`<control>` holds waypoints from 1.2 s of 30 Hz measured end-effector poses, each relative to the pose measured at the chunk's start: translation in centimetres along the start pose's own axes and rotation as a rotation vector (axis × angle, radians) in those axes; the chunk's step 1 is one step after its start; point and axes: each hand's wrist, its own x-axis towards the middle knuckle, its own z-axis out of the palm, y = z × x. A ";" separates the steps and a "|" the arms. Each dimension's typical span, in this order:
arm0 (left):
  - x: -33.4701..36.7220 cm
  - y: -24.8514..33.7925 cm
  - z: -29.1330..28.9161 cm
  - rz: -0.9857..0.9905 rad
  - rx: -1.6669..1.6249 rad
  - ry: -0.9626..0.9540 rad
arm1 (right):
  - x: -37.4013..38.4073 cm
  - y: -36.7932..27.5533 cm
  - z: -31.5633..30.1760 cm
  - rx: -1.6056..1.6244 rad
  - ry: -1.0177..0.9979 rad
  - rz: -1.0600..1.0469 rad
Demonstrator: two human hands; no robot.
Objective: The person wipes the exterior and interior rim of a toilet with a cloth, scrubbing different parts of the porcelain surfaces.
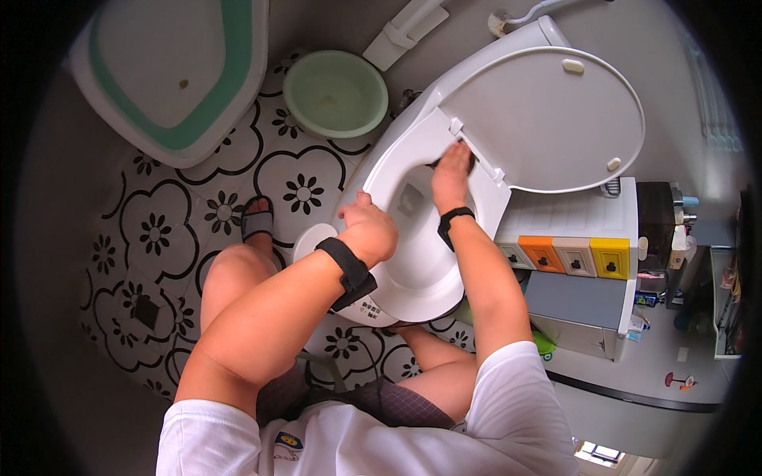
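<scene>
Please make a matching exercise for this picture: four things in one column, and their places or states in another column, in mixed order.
1. right hand
2. left hand
3. toilet lid
4. green basin

a. raised open
b. on the patterned floor
c. at the back of the toilet seat, by the hinge
d. on the seat's left edge

Pairs: 1-c, 2-d, 3-a, 4-b

The toilet seat (484, 202) is set at the centre, with the raised lid (548, 119) behind it and a drawer unit (571, 238) just to its right. A round basin (335, 93) is placed on the floor (171, 238) to the left behind, and a tub (175, 71) is leaned further left.
</scene>
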 end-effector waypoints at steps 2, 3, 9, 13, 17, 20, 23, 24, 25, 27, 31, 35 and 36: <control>-0.1 -0.2 -0.2 0.006 0.009 -0.003 | 0.1 -2.2 -2.3 0.151 0.111 -0.102; -0.1 -0.2 -0.2 0.007 0.009 -0.018 | -0.2 -2.7 -3.4 0.153 0.109 -0.100; 0.1 0.0 -0.1 0.010 -0.019 -0.030 | -3.4 -3.2 -9.1 0.585 0.158 -0.610; 0.4 0.5 0.6 -0.026 0.006 0.002 | -5.1 -3.4 -10.5 0.700 0.157 -0.739; 0.6 0.5 0.4 0.003 0.045 -0.014 | -3.7 -3.1 -8.6 0.583 0.132 -0.604; 1.3 0.7 0.7 0.024 0.135 -0.062 | -1.0 -2.8 -5.0 0.437 0.122 -0.329; 0.7 0.5 0.9 0.007 0.085 -0.009 | 0.8 -1.9 -2.9 0.380 0.080 -0.177; 0.4 0.5 0.7 0.005 0.083 -0.014 | 1.1 -1.3 -2.2 0.303 0.089 -0.131; 0.0 0.4 0.5 0.007 0.106 -0.013 | 1.2 -0.8 -1.5 0.299 0.093 -0.099; -0.3 0.6 0.7 0.011 0.118 -0.017 | 1.0 1.2 0.1 0.287 0.093 -0.065; -0.2 0.5 1.2 0.011 0.169 0.045 | -1.9 5.7 2.8 0.368 0.001 -0.018; -0.2 0.3 1.8 0.019 0.172 0.088 | -6.9 9.6 4.3 0.353 -0.141 0.014; -0.2 0.3 1.9 0.025 0.187 0.101 | -8.7 10.1 4.5 0.346 -0.175 0.028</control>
